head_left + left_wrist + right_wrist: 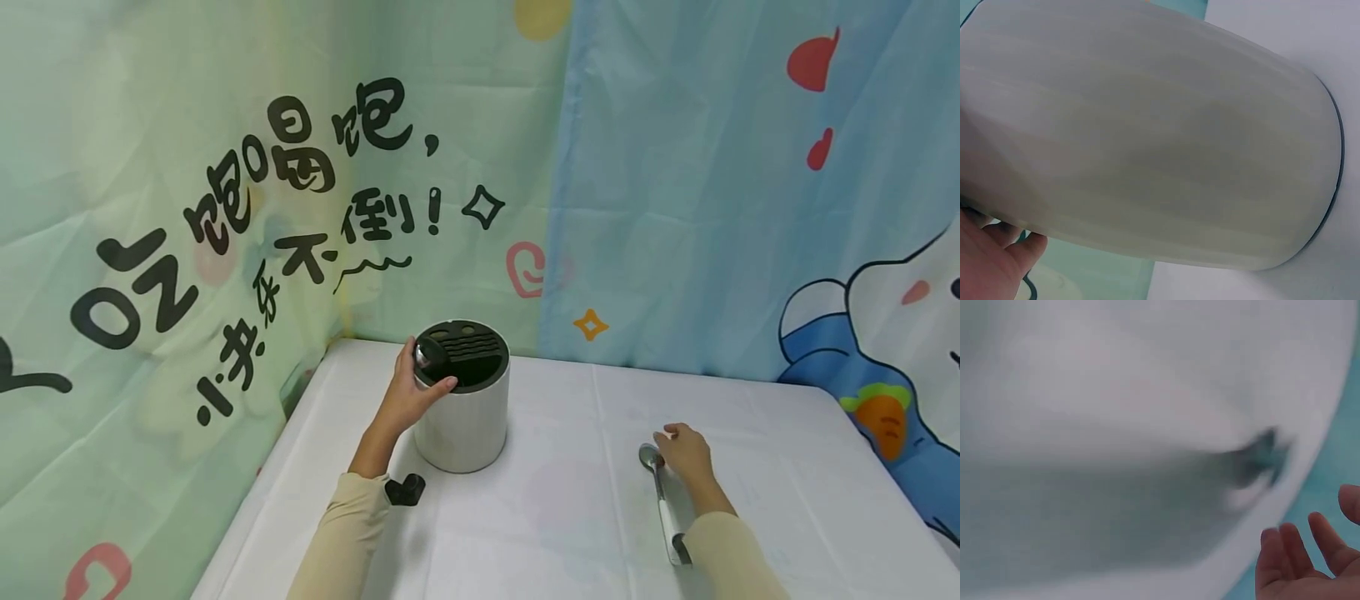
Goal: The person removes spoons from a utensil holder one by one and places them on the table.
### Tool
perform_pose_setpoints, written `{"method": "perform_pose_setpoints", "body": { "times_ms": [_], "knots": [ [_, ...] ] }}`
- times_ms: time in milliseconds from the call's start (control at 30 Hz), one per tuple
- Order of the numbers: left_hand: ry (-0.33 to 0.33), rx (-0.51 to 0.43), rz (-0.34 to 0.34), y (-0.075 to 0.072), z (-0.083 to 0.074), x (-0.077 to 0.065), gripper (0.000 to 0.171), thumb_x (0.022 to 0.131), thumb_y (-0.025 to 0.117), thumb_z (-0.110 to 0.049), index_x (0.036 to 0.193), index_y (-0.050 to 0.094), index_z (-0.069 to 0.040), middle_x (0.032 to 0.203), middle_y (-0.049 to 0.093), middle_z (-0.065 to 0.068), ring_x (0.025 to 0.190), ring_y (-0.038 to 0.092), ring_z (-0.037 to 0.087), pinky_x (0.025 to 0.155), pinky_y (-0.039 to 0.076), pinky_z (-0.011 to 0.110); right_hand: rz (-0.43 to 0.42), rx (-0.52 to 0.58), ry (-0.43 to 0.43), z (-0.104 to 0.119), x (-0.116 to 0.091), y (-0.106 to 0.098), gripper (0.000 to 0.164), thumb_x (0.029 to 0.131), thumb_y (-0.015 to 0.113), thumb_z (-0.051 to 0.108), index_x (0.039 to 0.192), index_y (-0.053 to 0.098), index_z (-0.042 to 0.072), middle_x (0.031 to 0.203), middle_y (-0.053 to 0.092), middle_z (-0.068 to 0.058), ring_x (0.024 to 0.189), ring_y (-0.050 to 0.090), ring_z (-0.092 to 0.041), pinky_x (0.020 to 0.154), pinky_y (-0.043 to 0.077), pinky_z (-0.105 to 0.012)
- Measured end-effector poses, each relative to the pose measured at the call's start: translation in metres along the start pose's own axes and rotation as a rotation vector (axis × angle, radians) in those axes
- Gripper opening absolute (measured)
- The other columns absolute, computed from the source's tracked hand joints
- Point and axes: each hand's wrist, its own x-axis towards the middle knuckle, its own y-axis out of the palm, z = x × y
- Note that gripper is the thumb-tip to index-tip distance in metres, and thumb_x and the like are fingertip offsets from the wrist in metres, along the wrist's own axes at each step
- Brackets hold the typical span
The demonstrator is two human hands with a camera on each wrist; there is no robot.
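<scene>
A white, round utensil holder (461, 429) with a black slotted top stands upright on the table. My left hand (411, 396) grips its near left edge, thumb on the front rim and fingers around the left side; the left wrist view shows fingertips (1029, 250) against its wall. Beside those fingers, a rounded black and silver utensil end (431, 354) sticks out of the top. A spoon (663, 500) with a metal bowl and white handle lies on the table. Just right of its bowl, my right hand (686, 454) hovers with loosely bent fingers, holding nothing.
A white cloth covers the table (555, 500). Printed curtains (675, 208) hang along its back and left sides. Black camera mounts sit at both cuffs, the left one (405, 490) beside the holder's base.
</scene>
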Motion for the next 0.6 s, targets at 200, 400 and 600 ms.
{"method": "perform_pose_setpoints", "body": {
  "times_ms": [200, 400, 600],
  "knots": [
    [0.005, -0.012, -0.011, 0.0, 0.002, 0.001, 0.106, 0.073, 0.066, -0.056, 0.147, 0.005, -0.01, 0.152, 0.01, 0.015, 0.137, 0.02, 0.034, 0.106, 0.024, 0.055, -0.057, 0.063, -0.229, 0.077, 0.002, -0.009, 0.046, 0.095, 0.043, 0.018, 0.13, 0.039, -0.012, 0.127, 0.039, -0.034, 0.118, 0.038, -0.048, 0.096, 0.035, -0.054],
    [0.0, -0.018, -0.017, 0.0, 0.004, 0.004, 0.104, 0.075, 0.067, -0.052, 0.148, 0.005, -0.011, 0.152, 0.01, 0.013, 0.138, 0.019, 0.032, 0.107, 0.024, 0.053, -0.024, 0.146, -0.526, 0.18, -0.008, -0.006, 0.046, 0.094, 0.05, 0.02, 0.132, 0.042, -0.005, 0.131, 0.042, -0.027, 0.12, 0.038, -0.041, 0.096, 0.035, -0.054],
    [-0.001, -0.024, -0.007, 0.001, 0.005, 0.004, 0.105, 0.075, 0.066, -0.054, 0.148, 0.004, -0.012, 0.152, 0.01, 0.014, 0.137, 0.021, 0.032, 0.106, 0.025, 0.053, 0.171, 0.156, -0.668, 0.255, -0.028, 0.013, 0.051, 0.092, 0.053, 0.026, 0.136, 0.04, 0.003, 0.135, 0.043, -0.019, 0.124, 0.04, -0.034, 0.099, 0.035, -0.051]
  ]
}}
